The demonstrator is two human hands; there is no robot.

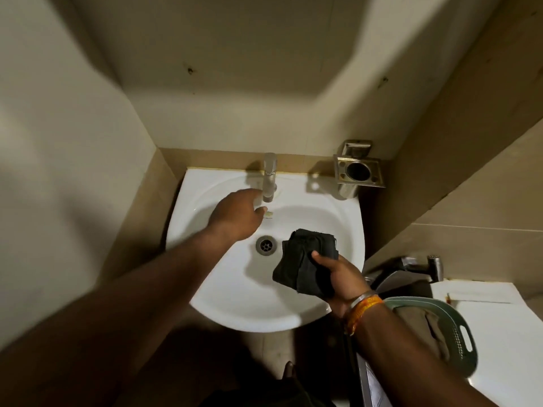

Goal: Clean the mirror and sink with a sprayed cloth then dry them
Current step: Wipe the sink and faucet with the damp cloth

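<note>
The sink-cleaning step appears to be in hand. The left hand (235, 214) is reached toward the tap (269, 177), fingers loosely curled just beside its base (contact cannot be told), nothing held. Over the sink (235, 301), right of the drain (266, 245), the dark cloth (302, 261) is gripped by the right hand (342, 277). Wiping the basin is probably called for next.

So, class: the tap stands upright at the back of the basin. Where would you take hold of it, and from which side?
Grip the tap round its upright metal column near the top, coming from the front left, where the left hand already reaches. The wall sits close behind it, and the right hand holds the dark cloth over the sink.
</note>
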